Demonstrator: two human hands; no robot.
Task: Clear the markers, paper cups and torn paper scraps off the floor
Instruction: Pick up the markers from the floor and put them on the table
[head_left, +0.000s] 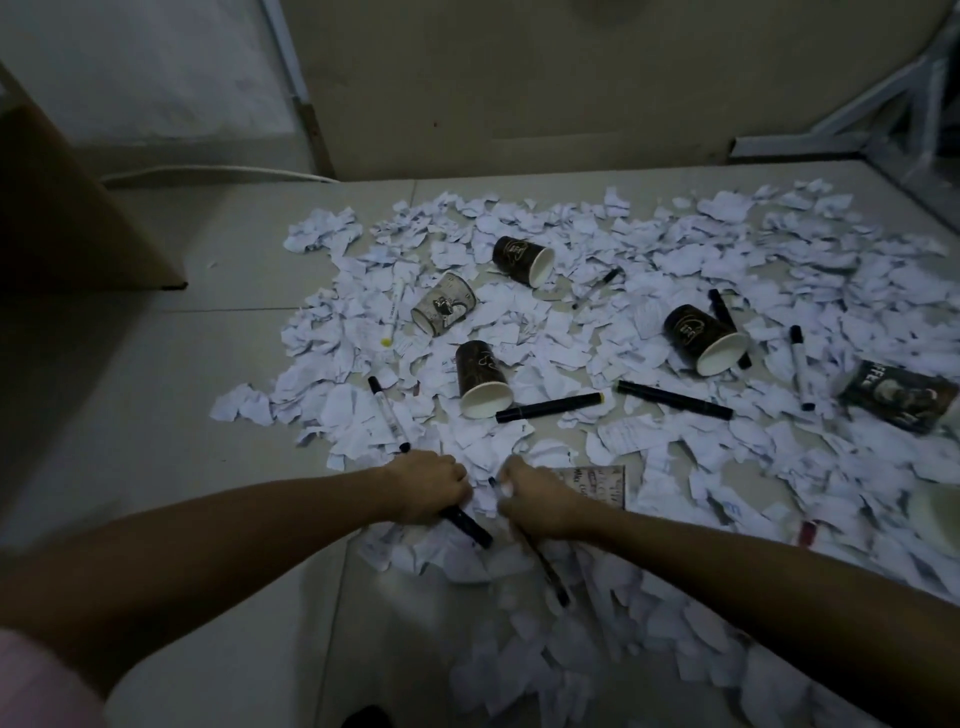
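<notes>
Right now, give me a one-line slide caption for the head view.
Left hand and right hand each grip a marker amid torn paper scraps and tipped paper cups.

Left hand (428, 486) covers the upper end of the black marker (467, 525) in its grip; only the lower end shows. Right hand (537, 501) hides the middle of a thin pen (548, 569). Pale round object (937, 514) cut off at right edge, can't identify. Small red item (807, 533) beside it too blurred to tell. Dark shape (366, 717) clipped by bottom edge. Brown board (62, 208) cut off at left edge.
</notes>
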